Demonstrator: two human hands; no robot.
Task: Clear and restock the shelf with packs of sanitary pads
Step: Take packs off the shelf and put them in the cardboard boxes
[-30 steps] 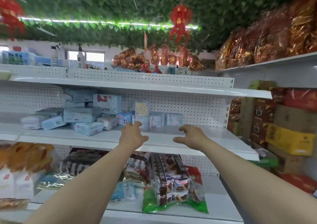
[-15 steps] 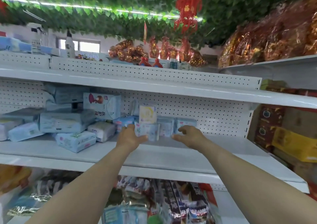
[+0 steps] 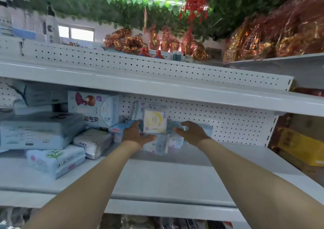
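White shop shelf with pegboard back, cluster of small pad packs at its rear centre, yellow-and-white pack on top, left hand against the cluster's left side, grip unclear through blur, right hand just beside its right, fingers apart, larger packs stacked at left.

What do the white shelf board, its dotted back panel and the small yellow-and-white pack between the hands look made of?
White shelf board: likely painted sheet metal, smooth, with a soft sheen on its surface. White perforated back panel: same look, punched with regular holes. Yellow-and-white pack: probably soft plastic film, faintly shiny; blur leaves it open.
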